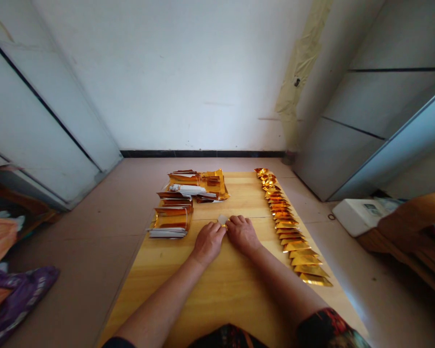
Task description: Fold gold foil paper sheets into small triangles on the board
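My left hand [208, 241] and my right hand [242, 234] meet in the middle of a wooden table [217, 285]. Both are closed around a small piece of gold foil paper [222, 220], whose pale side shows between the fingertips. Stacks of flat gold foil sheets [174, 218] lie to the left of my hands, with more gold sheets [199, 184] behind them. A long row of folded gold paper pieces [288, 226] runs along the table's right edge.
A white wall stands behind the table, with grey panels on both sides. A white box [358, 215] sits on the floor at right, beside wooden furniture [409, 232]. Purple cloth [21, 297] lies on the floor at left.
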Demonstrator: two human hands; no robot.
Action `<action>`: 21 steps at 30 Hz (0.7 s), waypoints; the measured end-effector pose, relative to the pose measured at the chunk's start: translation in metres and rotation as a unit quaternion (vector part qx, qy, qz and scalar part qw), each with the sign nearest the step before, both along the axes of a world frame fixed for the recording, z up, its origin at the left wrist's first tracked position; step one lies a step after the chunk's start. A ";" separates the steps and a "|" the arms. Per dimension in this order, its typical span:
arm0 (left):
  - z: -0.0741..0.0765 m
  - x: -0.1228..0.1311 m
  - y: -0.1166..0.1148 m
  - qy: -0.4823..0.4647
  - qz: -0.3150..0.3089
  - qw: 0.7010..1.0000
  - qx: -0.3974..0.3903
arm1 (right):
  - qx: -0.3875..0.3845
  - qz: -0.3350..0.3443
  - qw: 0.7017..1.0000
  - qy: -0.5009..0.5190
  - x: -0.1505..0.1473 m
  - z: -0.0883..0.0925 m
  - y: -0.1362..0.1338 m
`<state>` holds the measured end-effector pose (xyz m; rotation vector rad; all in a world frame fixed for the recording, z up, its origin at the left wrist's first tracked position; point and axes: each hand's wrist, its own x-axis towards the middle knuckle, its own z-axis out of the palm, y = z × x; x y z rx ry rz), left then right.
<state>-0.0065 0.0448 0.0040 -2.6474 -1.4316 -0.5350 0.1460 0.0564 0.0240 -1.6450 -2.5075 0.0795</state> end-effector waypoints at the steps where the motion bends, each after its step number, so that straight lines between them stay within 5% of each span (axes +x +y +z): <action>1: 0.000 0.002 -0.001 0.005 0.007 1.000 0.002 | 0.000 0.002 1.000 -0.002 0.000 0.000 0.001; 15: 0.007 -0.027 0.012 -0.029 -0.066 0.997 0.001 | -0.037 0.036 0.998 -0.039 -0.001 0.017 -0.012; 21: 0.013 -0.015 0.008 0.021 -0.048 0.999 -0.014 | -0.016 0.049 0.999 -0.010 0.001 0.014 -0.008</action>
